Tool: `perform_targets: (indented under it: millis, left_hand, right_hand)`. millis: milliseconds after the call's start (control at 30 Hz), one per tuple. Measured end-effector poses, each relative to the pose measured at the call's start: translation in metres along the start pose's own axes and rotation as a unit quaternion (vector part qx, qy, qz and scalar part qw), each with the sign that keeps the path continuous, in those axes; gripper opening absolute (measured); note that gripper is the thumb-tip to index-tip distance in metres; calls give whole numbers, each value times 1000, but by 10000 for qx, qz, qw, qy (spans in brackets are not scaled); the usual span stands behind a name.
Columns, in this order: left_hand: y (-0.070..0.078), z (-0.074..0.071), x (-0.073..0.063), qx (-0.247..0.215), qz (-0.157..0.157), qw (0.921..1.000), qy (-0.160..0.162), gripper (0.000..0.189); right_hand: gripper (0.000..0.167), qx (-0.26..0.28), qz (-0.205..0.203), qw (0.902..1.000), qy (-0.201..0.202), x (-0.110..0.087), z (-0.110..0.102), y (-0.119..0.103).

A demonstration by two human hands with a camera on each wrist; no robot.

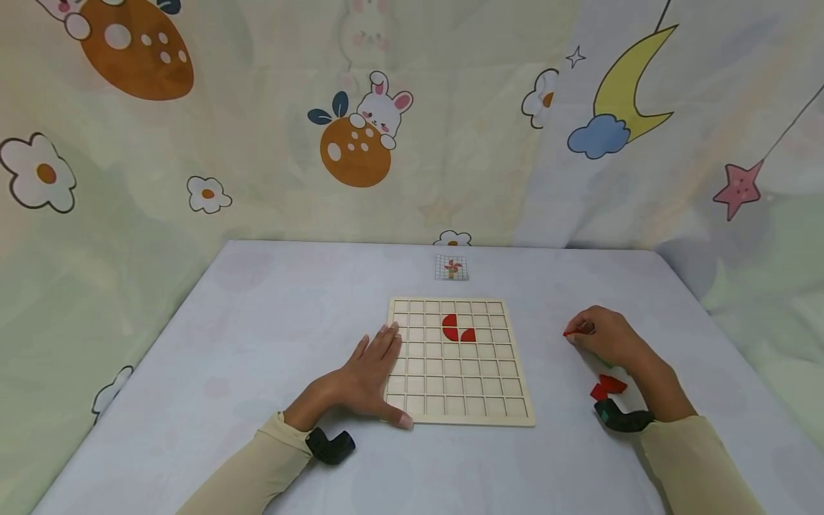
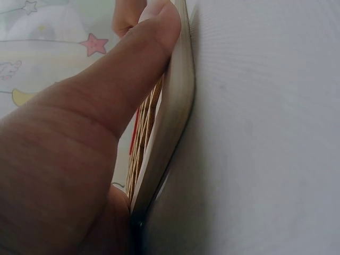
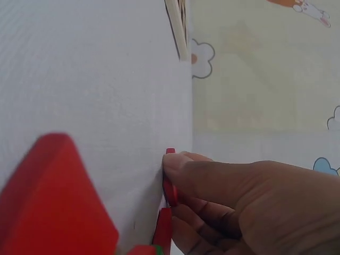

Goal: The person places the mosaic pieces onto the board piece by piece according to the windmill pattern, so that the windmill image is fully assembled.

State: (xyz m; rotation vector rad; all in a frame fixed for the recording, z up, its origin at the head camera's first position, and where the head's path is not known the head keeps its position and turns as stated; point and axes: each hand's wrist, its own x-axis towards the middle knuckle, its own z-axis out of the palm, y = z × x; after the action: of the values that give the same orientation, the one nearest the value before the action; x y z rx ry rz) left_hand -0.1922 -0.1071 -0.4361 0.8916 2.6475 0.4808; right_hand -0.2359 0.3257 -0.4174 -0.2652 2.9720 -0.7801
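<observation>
A square wooden grid board (image 1: 463,388) lies flat on the table, with red quarter-circle pieces (image 1: 469,335) set in cells of its upper middle. My left hand (image 1: 365,379) rests along the board's left edge, fingers straight, the thumb at its near left corner. In the left wrist view the thumb (image 2: 138,50) lies against the board's rim (image 2: 178,101). Off to the right of the board, my right hand (image 1: 605,335) pinches a small red piece (image 3: 170,188) between thumb and fingers. Much of that piece is hidden by the fingers.
Loose red pieces (image 1: 613,384) lie near the right wrist, and a bit of green (image 1: 607,363) shows beneath that hand. A small picture card (image 1: 451,267) with a pinwheel design lies beyond the board. A patterned cloth (image 1: 270,143) hangs behind the table.
</observation>
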Motion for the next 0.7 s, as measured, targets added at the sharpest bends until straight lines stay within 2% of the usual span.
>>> perform_targets:
  millis: [300, 567, 700]
  left_hand:
    - [0, 0, 0, 16, 43, 10000, 10, 135]
    - [-1, 1, 0, -3, 64, 10000, 33, 135]
    - [0, 0, 0, -21, 76, 10000, 45, 134]
  right_hand:
    - [19, -183, 103, 9997, 124, 3, 4, 0]
    - [18, -151, 208, 9996, 100, 3, 4, -4]
    - [18, -213, 116, 9997, 57, 4, 3, -4]
